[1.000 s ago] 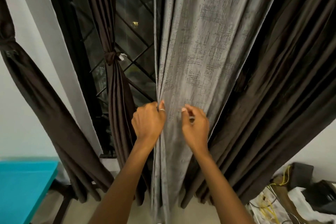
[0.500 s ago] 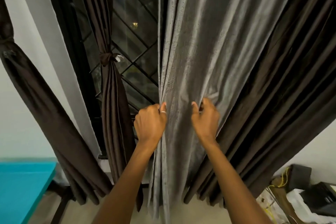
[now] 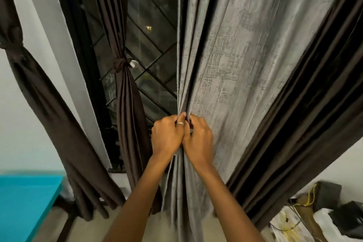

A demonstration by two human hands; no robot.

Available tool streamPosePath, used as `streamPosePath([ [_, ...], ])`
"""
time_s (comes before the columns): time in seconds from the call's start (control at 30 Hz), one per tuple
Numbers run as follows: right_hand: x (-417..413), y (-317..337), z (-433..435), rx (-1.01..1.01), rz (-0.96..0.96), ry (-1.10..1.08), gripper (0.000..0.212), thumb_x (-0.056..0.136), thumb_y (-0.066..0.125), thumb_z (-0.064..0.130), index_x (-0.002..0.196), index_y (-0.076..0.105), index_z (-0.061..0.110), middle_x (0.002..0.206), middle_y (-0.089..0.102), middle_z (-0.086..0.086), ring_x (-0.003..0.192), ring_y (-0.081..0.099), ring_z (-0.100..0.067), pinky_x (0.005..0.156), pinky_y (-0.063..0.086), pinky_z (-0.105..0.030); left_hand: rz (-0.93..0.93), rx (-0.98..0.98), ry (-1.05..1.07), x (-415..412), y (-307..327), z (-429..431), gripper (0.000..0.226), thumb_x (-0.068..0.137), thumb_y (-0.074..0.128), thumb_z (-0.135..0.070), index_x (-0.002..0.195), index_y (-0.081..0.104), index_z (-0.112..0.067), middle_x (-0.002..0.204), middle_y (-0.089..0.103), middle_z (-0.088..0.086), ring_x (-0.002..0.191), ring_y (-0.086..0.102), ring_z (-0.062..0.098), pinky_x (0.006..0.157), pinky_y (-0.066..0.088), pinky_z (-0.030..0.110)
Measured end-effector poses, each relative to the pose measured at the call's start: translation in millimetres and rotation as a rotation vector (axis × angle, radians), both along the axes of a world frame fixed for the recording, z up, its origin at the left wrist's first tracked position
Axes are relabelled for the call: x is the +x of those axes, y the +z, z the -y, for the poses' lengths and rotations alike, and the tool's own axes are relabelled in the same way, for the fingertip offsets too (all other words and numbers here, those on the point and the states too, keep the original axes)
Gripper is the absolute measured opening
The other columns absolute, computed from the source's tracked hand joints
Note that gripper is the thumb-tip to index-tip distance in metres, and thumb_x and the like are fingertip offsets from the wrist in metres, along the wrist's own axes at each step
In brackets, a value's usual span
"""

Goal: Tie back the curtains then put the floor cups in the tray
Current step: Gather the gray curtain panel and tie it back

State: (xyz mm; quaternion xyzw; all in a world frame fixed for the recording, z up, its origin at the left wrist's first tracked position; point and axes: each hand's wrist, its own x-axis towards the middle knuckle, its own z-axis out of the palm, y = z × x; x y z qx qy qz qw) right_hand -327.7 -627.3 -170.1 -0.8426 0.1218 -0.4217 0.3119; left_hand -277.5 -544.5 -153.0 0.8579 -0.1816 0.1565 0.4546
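Note:
A wide grey-faced curtain [image 3: 245,61] hangs in front of me with its dark brown side [image 3: 314,124] spreading to the right. My left hand [image 3: 167,137] grips the curtain's gathered left folds, a ring on one finger. My right hand [image 3: 198,141] presses against the left one and grips more folds of the same grey curtain. Two dark brown curtains are knotted back: one in the window [image 3: 121,65], one at the far left [image 3: 17,49]. No cups or tray are in view.
A window with a diagonal metal grille [image 3: 153,49] is behind the curtains. A turquoise table [image 3: 23,206] stands at the lower left. At the lower right lie dark boxes, white items and yellow cables [image 3: 306,220] on the floor.
My right hand has slid left across the grey curtain, bunching its folds, and now touches my left hand. The left hand stayed on the curtain's edge.

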Motion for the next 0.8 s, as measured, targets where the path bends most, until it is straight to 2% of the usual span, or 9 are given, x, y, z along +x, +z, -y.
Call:
streamPosePath([
  [0.13,-3,-8,-7,0.026,0.02,-0.006,0.02,0.103,0.057,0.016,0.117,0.07,0.01,0.091,0.063,-0.001,0.077,0.058,-0.012,0.063,0.05,-0.031,0.002,-0.033,-0.059,1,-1,0,0.058,0.102,0.048,-0.053,0.053,0.045,-0.023,0.046,0.049,-0.006,0.047,0.052,0.008,0.048,0.028,0.028],
  [0.23,-6,-14,-7,0.036,0.051,-0.011,0.014,0.102,0.059,0.014,0.107,0.07,0.008,0.085,0.061,0.0,0.071,0.057,-0.012,0.057,0.048,-0.029,-0.027,-0.034,-0.101,-5,1,2,0.07,0.096,0.041,-0.073,0.053,0.049,-0.019,0.045,0.052,-0.003,0.044,0.054,0.008,0.046,0.036,0.027],
  [0.33,-7,-15,-6,0.025,0.057,-0.007,0.004,0.099,0.062,0.008,0.101,0.065,0.006,0.081,0.059,0.001,0.067,0.057,-0.012,0.053,0.047,-0.028,-0.043,0.059,-0.02,-13,9,8,0.081,0.08,0.04,-0.091,0.053,0.045,-0.015,0.044,0.048,-0.003,0.043,0.052,0.012,0.043,0.034,0.028],
  [0.43,-9,-19,-3,0.016,0.028,0.017,0.008,0.097,0.063,0.004,0.103,0.067,0.006,0.082,0.058,0.003,0.067,0.055,-0.008,0.055,0.045,-0.023,-0.057,0.102,0.034,-14,11,14,0.06,0.089,0.05,-0.067,0.056,0.047,-0.016,0.052,0.054,-0.002,0.055,0.058,0.024,0.047,0.031,0.029],
  [0.5,-13,-20,-1,0.023,-0.011,0.09,0.016,0.095,0.061,0.006,0.11,0.069,0.01,0.088,0.06,0.005,0.073,0.056,-0.005,0.061,0.045,-0.018,-0.09,0.073,0.059,-13,10,16,0.05,0.093,0.053,-0.05,0.057,0.049,-0.015,0.055,0.056,-0.001,0.058,0.059,0.026,0.05,0.033,0.03],
  [0.6,-22,-17,6,0.029,-0.107,0.112,0.035,0.096,0.06,0.014,0.13,0.065,0.019,0.116,0.064,0.009,0.105,0.06,-0.004,0.085,0.049,-0.018,-0.084,0.056,0.059,-14,6,17,0.047,0.095,0.053,-0.044,0.057,0.048,-0.017,0.056,0.056,-0.002,0.058,0.058,0.026,0.052,0.035,0.031],
  [0.63,-26,-14,10,0.046,-0.1,0.051,0.038,0.097,0.06,0.016,0.135,0.062,0.019,0.127,0.061,0.008,0.118,0.057,-0.007,0.095,0.044,-0.017,-0.071,0.062,0.058,-15,5,17,0.047,0.096,0.053,-0.043,0.057,0.046,-0.017,0.056,0.055,-0.002,0.058,0.057,0.026,0.053,0.035,0.031],
  [0.7,-36,-5,19,0.113,-0.01,-0.147,0.043,0.096,0.062,0.017,0.139,0.057,0.014,0.14,0.053,-0.003,0.13,0.047,-0.018,0.103,0.036,-0.018,-0.046,0.067,0.066,-14,3,15,0.049,0.098,0.053,-0.039,0.055,0.042,-0.018,0.054,0.05,-0.004,0.056,0.052,0.025,0.054,0.033,0.031],
  [0.8,-47,11,43,0.159,0.084,-0.433,0.059,0.09,0.069,0.021,0.142,0.044,0.008,0.145,0.038,-0.014,0.133,0.037,-0.029,0.107,0.037,-0.04,-0.025,0.057,0.057,-11,2,10,0.053,0.099,0.056,-0.034,0.053,0.035,-0.018,0.049,0.041,-0.005,0.047,0.043,0.019,0.05,0.025,0.029],
])
